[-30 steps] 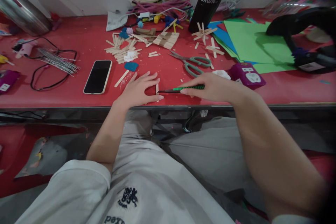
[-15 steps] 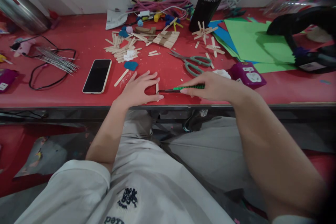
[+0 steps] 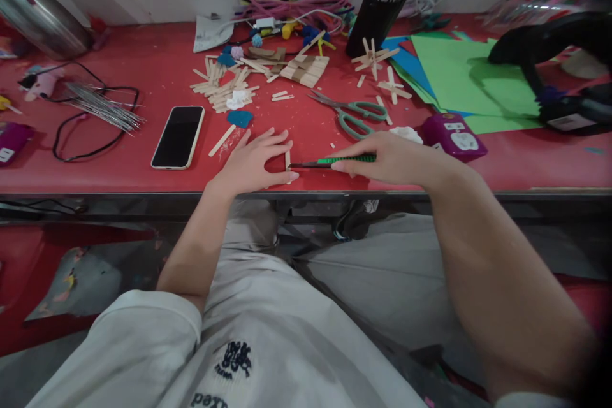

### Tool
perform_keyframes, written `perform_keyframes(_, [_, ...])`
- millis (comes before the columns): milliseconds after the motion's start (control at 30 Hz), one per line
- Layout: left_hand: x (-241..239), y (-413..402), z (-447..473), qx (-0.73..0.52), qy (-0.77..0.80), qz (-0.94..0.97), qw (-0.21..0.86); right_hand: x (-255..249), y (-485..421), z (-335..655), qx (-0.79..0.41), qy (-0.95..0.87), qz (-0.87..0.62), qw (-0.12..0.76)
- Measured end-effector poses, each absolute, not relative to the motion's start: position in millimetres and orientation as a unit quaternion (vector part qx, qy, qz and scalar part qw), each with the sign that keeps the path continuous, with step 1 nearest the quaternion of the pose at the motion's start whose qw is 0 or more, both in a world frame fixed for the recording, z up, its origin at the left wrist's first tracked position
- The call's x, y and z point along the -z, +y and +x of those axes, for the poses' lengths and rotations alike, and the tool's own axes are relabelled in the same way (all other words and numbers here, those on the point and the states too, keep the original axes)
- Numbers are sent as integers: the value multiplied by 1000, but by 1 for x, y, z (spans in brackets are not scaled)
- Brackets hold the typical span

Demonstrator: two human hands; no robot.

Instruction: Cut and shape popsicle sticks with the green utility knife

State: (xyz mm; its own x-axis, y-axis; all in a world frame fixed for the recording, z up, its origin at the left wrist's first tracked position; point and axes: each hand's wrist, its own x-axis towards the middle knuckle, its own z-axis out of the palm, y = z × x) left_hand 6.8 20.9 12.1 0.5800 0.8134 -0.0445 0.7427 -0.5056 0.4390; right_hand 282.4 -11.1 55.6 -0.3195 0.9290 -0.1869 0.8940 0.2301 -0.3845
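Note:
My left hand (image 3: pixel 251 162) lies on the red table with its fingers spread. Its thumb presses the near end of a small wooden craft stick (image 3: pixel 287 158), and its index fingertip is close to the far end. In my right hand (image 3: pixel 396 158) is a craft knife with a green handle (image 3: pixel 347 160), held low and level. The knife's dark blade points left, its tip meeting the stick just above my left thumb. Grey-green scissors (image 3: pixel 361 113) lie open beyond my right hand. A blue scrap (image 3: pixel 240 118) and another craft stick (image 3: pixel 221 141) are beyond my left hand.
A phone (image 3: pixel 178 138) lies to the left, near a bundle of metal wires (image 3: pixel 102 106). Loose craft sticks (image 3: pixel 220 86) are piled behind. A black bottle (image 3: pixel 389 3), green paper (image 3: pixel 471 76), a purple box (image 3: pixel 454 136) and headphones (image 3: pixel 567 99) occupy the right side.
The view has shifted very slightly. Both hands, the knife and the craft stick keep the same places relative to each other.

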Motion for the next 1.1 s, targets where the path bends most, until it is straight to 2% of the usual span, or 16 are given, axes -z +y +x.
perform_keyframes(1100, [-11,22,6,-89,451,863,210,-56,-11,280,-200,-787,-582,48])
